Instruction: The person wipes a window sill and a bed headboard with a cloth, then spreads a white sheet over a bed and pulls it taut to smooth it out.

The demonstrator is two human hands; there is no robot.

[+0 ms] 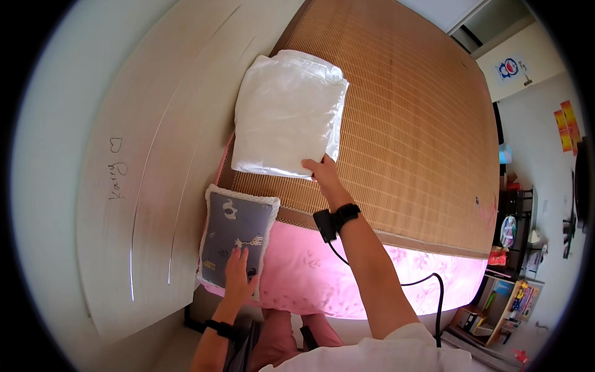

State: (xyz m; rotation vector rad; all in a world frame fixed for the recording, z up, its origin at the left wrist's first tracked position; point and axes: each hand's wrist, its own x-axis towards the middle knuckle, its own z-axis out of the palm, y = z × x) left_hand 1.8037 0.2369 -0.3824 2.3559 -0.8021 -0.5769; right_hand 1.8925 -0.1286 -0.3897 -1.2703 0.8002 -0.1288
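My right hand (324,171) grips the near right corner of a folded white bedding piece (288,111) with a shiny edge, thumb on top and fingers partly hidden under it. The white piece lies on a brown bamboo sleeping mat (395,135), close to the headboard. My left hand (238,274) rests with its fingers spread on a grey-blue pillow (234,223) with animal prints and a white braided border. This pillow lies at the bed's near left corner, partly over the mat's edge and the pink bedding (302,260).
A pale headboard (153,153) with some handwriting stands along the left. A black cable (440,297) runs from the device on my right wrist past my arm. At the far right are a shelf (492,307) with books and a cabinet door (520,60) with a cartoon sticker.
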